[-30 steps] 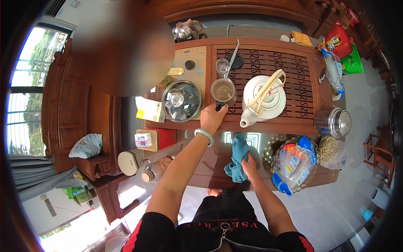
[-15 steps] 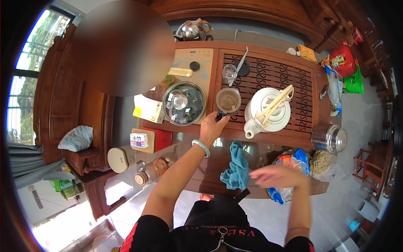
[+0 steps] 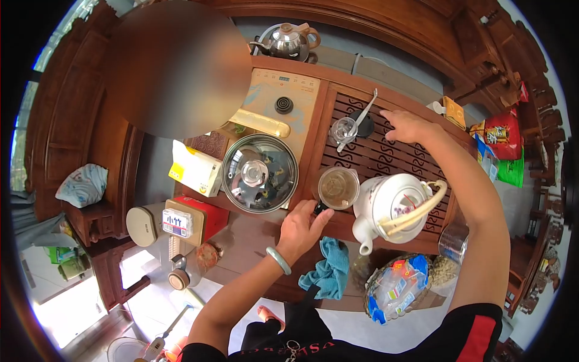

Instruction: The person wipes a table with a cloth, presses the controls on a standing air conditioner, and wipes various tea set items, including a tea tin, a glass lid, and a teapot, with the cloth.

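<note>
My left hand [image 3: 304,228] is closed on the black handle of a glass tea pitcher [image 3: 339,188], which holds some brownish liquid and stands over the edge of the slatted tea tray [image 3: 416,158]. My right hand [image 3: 405,127] is stretched over the far part of the tray with its fingers apart and nothing in them. Just left of its fingertips lie light-coloured tongs [image 3: 369,107] across a black round coaster [image 3: 363,125]. A small clear glass cup [image 3: 344,130] is beside them. A white teapot [image 3: 395,208] with a tan bail handle stands right of the pitcher.
A glass-lidded pot [image 3: 259,174] is left of the tray, near a golden flat handle [image 3: 259,122]. A steel kettle [image 3: 289,43] stands at the back. Nearer me lie a teal cloth [image 3: 329,269] and a bag of blue-and-clear packaging [image 3: 398,286]. A blurred person is at upper left.
My right hand has gone from above the packaging near the front edge to the far side of the tray, near the tongs. My left hand still grips the pitcher. The view has shifted.
</note>
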### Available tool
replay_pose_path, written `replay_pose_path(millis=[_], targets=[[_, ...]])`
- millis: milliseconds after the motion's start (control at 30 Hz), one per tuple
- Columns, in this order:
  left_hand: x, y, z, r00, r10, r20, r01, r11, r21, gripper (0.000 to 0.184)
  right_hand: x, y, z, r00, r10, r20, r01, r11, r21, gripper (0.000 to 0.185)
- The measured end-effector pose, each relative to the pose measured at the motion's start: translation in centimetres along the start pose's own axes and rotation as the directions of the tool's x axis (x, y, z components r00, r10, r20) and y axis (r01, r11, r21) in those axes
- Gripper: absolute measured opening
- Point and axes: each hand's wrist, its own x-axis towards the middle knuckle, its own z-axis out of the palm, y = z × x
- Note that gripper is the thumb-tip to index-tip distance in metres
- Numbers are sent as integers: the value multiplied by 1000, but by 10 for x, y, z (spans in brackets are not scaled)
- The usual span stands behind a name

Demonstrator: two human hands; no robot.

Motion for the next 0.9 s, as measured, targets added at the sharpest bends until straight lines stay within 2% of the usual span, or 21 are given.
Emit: replay_pose_path(millis=[33, 67, 133, 167, 233, 367, 467, 600, 733, 900], targets=[[0, 2, -1, 1000, -5, 2, 5, 1000, -2, 40, 5, -16, 2, 999, 23, -32, -25, 998, -64, 66], [1, 2, -1, 1000, 2, -4, -2, 1000, -10, 40, 11, -28, -3, 990, 114, 87, -117, 993, 27, 68], [0, 0, 0, 1000, 14, -23, -14, 1000, -24, 40, 12, -64, -37, 906, 252, 341, -322, 932, 165, 74], [0, 1, -1, 999, -34, 5, 34, 997, -72, 39, 19, -66, -29, 935, 241, 259, -286, 946, 154, 75], [2, 3, -3, 998, -53, 34, 55, 997, -56, 39, 31, -71, -11, 974, 208, 91, -218, 968, 124, 78], [3, 1, -6, 995, -60, 85, 61, 998, -4, 39, 46, -86, -4, 965, 221, 139, -227, 974, 22, 83], [3, 2, -7, 994, -70, 87, 72, 997, -22, 40, 39, -67, -5, 983, 33, 181, -40, 999, 32, 86], [3, 4, -8, 994, -71, 86, 72, 997, -10, 41, 29, -47, 2, 986, -95, 140, 92, 995, 28, 93], [1, 5, -5, 996, -72, 57, 73, 997, -19, 42, 21, -69, -13, 983, -18, 181, 2, 996, 89, 79], [0, 6, -4, 996, -81, 43, 81, 997, 0, 43, 15, -74, -24, 955, 133, 264, -210, 934, 288, 71]])
